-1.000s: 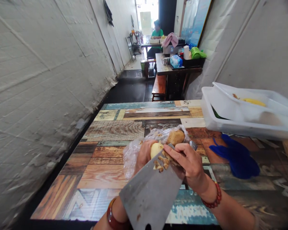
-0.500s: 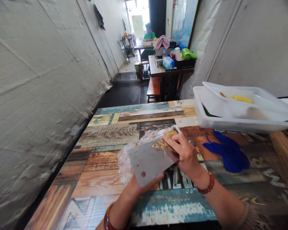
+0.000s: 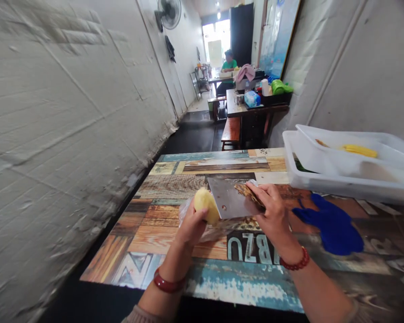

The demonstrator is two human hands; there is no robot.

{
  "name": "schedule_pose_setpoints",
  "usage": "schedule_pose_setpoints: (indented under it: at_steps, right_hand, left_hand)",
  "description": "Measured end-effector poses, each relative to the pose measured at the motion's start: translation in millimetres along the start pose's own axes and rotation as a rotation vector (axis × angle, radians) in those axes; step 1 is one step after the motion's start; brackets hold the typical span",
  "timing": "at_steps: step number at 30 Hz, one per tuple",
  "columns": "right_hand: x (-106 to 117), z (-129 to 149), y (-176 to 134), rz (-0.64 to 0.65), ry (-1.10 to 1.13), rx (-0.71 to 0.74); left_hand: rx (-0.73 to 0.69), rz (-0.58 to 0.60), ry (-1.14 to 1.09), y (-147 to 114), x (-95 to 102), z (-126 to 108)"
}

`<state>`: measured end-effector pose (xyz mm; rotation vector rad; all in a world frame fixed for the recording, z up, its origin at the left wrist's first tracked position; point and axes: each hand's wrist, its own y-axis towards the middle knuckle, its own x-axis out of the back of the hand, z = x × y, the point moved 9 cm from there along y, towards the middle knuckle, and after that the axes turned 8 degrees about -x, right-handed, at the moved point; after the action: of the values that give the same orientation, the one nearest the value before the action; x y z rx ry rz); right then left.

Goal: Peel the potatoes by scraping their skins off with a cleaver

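Left hand [image 3: 188,226] wrapped around a peeled potato [image 3: 206,211], lifted clear of the cleaver [image 3: 232,202] now, where half a second ago hidden under the flat of the blade. Right hand [image 3: 272,215] clamped on the cleaver near its spine, thumb pressing a clump of brown peelings [image 3: 252,195] against the steel. Blade swung from a low slant across both hands to a more level hold beside the potato, edge no longer against the flesh; by the look of it, a pause between peeling strokes, with scrapings carried on the blade. Potato pale yellow, smooth, almost wholly bare of skin on the visible side, held just above a crumpled clear plastic bag [image 3: 188,211] on the patchwork wooden table [image 3: 161,233]. Red bangle [image 3: 168,285] on the left wrist, red bead bracelet [image 3: 294,262] on the right. Farther right, blue cloth [image 3: 333,224] lying on the table, then stacked white plastic tubs [image 3: 340,175]. Well beyond, another person seated [image 3: 229,63] at a distant table.
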<state>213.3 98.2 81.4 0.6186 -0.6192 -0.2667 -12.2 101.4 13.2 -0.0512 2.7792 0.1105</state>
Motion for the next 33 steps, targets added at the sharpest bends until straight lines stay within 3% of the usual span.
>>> schedule_pose_setpoints:
  at_steps: [3, 7, 14, 17, 20, 25, 29, 33]
  right_hand:
    - [-1.3, 2.7, 0.8, 0.018, -0.012, -0.005]
    - [-6.7, 15.9, 4.6, 0.112, -0.064, 0.051]
    - [-14.5, 26.1, 2.4, 0.266, -0.242, 0.349]
    - [-17.9, 19.1, -4.8, 0.252, -0.326, 0.456]
    - [-26.3, 19.5, -10.9, 0.257, -0.400, 0.544]
    - [-33.4, 26.9, -11.7, 0.261, -0.422, 0.576]
    - [-30.9, 19.6, -13.9, 0.256, -0.406, 0.566]
    - [-27.8, 10.9, -16.6, 0.242, -0.394, 0.567]
  left_hand:
    - [-0.025, -0.105, 0.180, -8.4, 23.6, -25.0]
    - [-0.072, -0.143, 0.445, -29.9, 51.8, -53.4]
    - [-0.040, -0.351, 0.275, -86.3, 80.1, -68.1]
    - [0.021, -0.358, 0.291, -99.1, 85.7, -63.7]
    - [0.007, -0.387, 0.513, -97.2, 95.1, -65.0]
    - [-0.138, -0.391, 1.151, -68.8, 109.8, -71.0]
    - [-0.221, -0.341, 1.224, -48.6, 119.7, -60.3]
    - [-0.207, -0.444, 1.040, -41.4, 126.6, -60.4]
